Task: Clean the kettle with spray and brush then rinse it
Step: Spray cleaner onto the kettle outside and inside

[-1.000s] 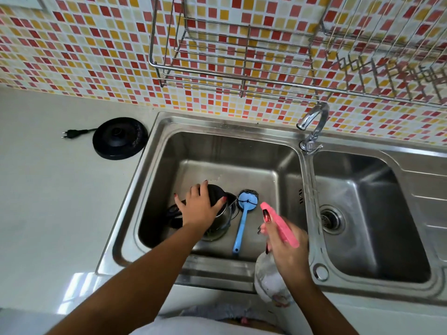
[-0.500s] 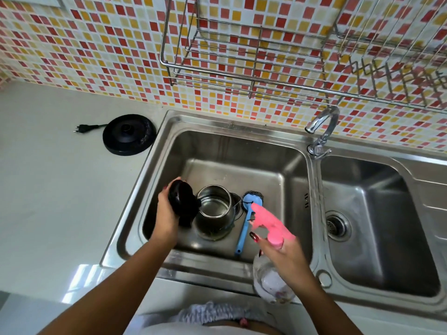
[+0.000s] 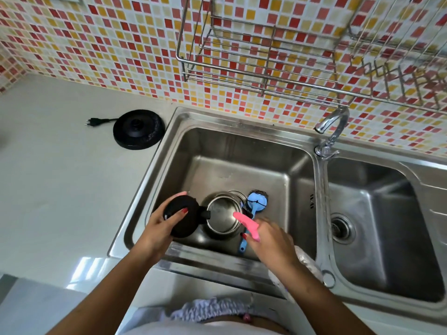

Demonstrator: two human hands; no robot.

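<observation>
A steel kettle [image 3: 223,215] stands upright in the left sink basin [image 3: 242,163], its mouth uncovered. My left hand [image 3: 162,226] holds its black hinged lid [image 3: 182,217] swung back to the left. My right hand [image 3: 271,238] grips a spray bottle whose pink nozzle [image 3: 245,222] points at the kettle's rim from the right; the clear bottle body [image 3: 306,261] shows below my wrist. A blue-handled brush [image 3: 256,204] lies on the basin floor just right of the kettle, partly hidden by the nozzle and my hand.
The black kettle base [image 3: 139,129] with its plug [image 3: 93,122] sits on the white counter left of the sink. A tap [image 3: 332,129] stands between the two basins. The right basin [image 3: 377,213] has a drain. A wire rack [image 3: 266,56] hangs above.
The lid went from shut under my left hand to held wide open. My right hand has brought the spray nozzle left and down to the kettle's mouth.
</observation>
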